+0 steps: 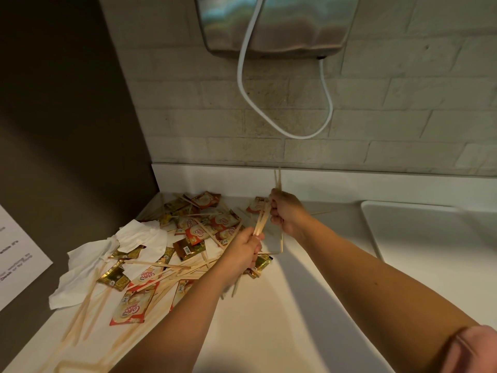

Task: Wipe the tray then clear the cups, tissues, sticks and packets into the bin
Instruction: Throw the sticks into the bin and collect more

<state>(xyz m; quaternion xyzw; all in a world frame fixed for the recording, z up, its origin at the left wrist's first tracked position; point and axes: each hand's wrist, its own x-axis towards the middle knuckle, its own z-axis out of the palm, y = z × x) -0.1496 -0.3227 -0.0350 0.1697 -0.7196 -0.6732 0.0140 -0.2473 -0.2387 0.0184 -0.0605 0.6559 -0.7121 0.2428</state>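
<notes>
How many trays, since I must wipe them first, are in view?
1. The tray lies on the counter at the right, past the right hand; its right part is out of frame. Others may be outside the view.

2 bare forearms show from elbow to wrist, no watch, ring or band on the left hand (pixel 243 250) or the right hand (pixel 286 212). At the right upper arm sits the bunched edge of a pink short sleeve (pixel 473 351)
</notes>
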